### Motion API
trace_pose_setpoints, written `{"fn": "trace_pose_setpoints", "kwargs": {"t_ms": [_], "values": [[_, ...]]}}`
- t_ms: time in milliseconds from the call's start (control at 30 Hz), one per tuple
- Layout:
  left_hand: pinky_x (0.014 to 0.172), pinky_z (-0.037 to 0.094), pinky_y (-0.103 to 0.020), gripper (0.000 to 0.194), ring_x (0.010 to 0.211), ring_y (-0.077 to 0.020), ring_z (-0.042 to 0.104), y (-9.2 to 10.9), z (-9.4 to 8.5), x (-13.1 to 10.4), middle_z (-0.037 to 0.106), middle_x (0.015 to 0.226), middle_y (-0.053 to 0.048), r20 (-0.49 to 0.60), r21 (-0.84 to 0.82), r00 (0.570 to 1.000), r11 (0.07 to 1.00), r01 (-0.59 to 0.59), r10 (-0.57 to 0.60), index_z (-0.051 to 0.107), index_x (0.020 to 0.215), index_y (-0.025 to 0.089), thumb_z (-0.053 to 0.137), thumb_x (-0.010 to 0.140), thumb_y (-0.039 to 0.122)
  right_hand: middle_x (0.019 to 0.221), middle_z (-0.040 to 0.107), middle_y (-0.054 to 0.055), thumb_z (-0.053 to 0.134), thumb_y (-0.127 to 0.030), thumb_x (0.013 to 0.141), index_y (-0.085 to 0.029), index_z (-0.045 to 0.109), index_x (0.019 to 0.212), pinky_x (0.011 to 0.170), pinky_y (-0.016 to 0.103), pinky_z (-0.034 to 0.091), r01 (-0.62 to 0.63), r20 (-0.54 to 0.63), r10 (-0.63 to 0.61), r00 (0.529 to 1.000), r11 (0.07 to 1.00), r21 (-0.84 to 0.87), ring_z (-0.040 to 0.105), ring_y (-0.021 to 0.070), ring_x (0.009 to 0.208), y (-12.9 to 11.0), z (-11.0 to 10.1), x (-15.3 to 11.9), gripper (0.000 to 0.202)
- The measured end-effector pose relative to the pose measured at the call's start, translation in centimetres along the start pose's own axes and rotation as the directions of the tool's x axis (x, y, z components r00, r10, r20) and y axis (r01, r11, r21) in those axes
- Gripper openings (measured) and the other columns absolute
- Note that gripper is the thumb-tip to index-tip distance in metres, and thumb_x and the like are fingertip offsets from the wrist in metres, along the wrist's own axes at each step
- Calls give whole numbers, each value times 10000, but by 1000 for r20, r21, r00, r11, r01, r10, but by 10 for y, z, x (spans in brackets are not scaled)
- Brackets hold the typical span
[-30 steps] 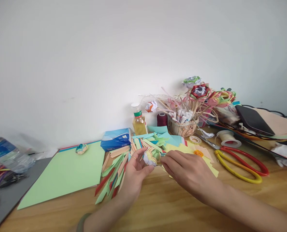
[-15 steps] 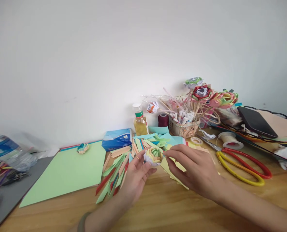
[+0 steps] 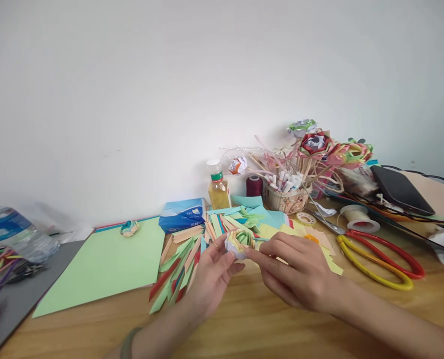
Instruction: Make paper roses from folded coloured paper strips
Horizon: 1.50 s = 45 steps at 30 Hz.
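Near the middle of the head view, a small folded paper flower (image 3: 240, 243) in white, yellow and green is held above the table. My left hand (image 3: 210, 276) is closed round its left side, thumb in front and fingers behind. My right hand (image 3: 300, 271) has its fingers bent, with one digit pressed on the flower's right front edge. Its grip there is partly hidden. Loose coloured paper strips (image 3: 184, 259) lie behind and left of the left hand. Yellow paper pieces (image 3: 334, 264) show beyond the right hand.
Scissors (image 3: 379, 286) with red and yellow handles and a white spool (image 3: 358, 219) lie to the right. Behind stand an amber bottle (image 3: 219, 192), a tissue pack (image 3: 182, 215) and a basket (image 3: 287, 201) with paper flowers. Green paper (image 3: 106, 271) lies left, bearing another small flower (image 3: 128, 228).
My right hand has shifted its fingers, and one digit now reaches the flower's front edge. An orange roundish piece shows behind that hand. The flower has turned slightly in my left hand.
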<state>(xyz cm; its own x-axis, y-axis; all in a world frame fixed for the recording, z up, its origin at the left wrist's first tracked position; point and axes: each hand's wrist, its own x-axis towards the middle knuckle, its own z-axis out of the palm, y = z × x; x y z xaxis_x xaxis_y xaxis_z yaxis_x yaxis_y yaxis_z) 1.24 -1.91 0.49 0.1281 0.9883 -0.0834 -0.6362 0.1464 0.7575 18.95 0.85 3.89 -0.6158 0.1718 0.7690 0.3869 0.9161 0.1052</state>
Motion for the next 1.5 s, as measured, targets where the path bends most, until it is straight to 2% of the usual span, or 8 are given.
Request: {"fn": "trace_pose_setpoints", "kwargs": {"t_ms": [200, 333, 433, 567, 700, 1033, 1333, 1500], "values": [[648, 502, -186, 239, 811, -111, 606, 1, 0, 1, 651, 953, -17, 11, 4, 1000, 1000, -2, 2, 664, 913, 191, 731, 685, 212, 748, 593, 38, 460, -75, 795, -162, 536, 1119, 504, 250, 403, -53, -38, 52, 998, 999, -11, 506, 136, 607, 1, 0, -2, 344], [669, 508, -185, 244, 818, -112, 606, 2, 0, 1, 654, 965, -31, 41, 12, 999, 1000, 4, -4, 658, 964, 184, 697, 726, 223, 727, 578, 40, 464, -66, 778, -145, 539, 1109, 485, 253, 400, 23, -20, -22, 1000, 996, 83, 476, 135, 582, 1, -1, -2, 349], [643, 515, -170, 222, 795, -108, 619, 3, 1, 1, 662, 945, -34, 87, -4, 996, 1000, 22, -22, 657, 969, 180, 670, 755, 239, 741, 559, 33, 456, -24, 782, -163, 564, 1054, 519, 238, 428, -107, -109, 128, 986, 977, 182, 510, 123, 627, 2, -3, 2, 324], [609, 523, -168, 209, 755, -119, 649, 4, 2, 1, 683, 906, -28, 136, -45, 989, 997, 57, -50, 653, 965, 198, 623, 793, 311, 789, 564, 34, 476, -51, 814, -193, 595, 955, 578, 240, 474, -280, -76, 318, 945, 907, 316, 550, 124, 709, 5, -4, 8, 232], [619, 532, -193, 295, 845, -186, 663, 3, 1, 1, 681, 979, -69, 205, -24, 974, 994, 102, -95, 640, 1015, 178, 566, 820, 386, 786, 569, 35, 501, -79, 815, -183, 599, 924, 591, 246, 483, -297, -19, 328, 945, 877, 377, 553, 125, 711, 5, -4, 10, 180], [573, 530, -222, 296, 645, -122, 633, 4, -3, 3, 673, 839, -41, 244, -43, 963, 990, 131, -117, 598, 1091, 176, 549, 838, 322, 779, 562, 30, 529, -77, 793, -179, 559, 824, 612, 239, 470, -290, 41, 298, 954, 871, 396, 540, 124, 721, 4, -1, 7, 110], [747, 516, -277, 298, 892, -158, 614, 9, -4, 2, 638, 1059, -27, 243, 94, 970, 994, -49, 25, 601, 1079, 254, 610, 789, 187, 755, 563, 21, 544, -140, 793, -183, 546, 841, 561, 246, 437, -429, 81, 429, 900, 835, 346, 521, 128, 660, 1, 1, 3, 65], [674, 515, -245, 339, 905, -171, 606, 10, -3, 2, 641, 1048, -25, 223, 214, 972, 969, -125, 76, 572, 1071, 277, 650, 751, 195, 782, 599, 31, 531, -136, 807, -181, 555, 863, 605, 253, 453, -436, 62, 439, 896, 850, 296, 564, 139, 707, 2, 2, 4, 75]]}}
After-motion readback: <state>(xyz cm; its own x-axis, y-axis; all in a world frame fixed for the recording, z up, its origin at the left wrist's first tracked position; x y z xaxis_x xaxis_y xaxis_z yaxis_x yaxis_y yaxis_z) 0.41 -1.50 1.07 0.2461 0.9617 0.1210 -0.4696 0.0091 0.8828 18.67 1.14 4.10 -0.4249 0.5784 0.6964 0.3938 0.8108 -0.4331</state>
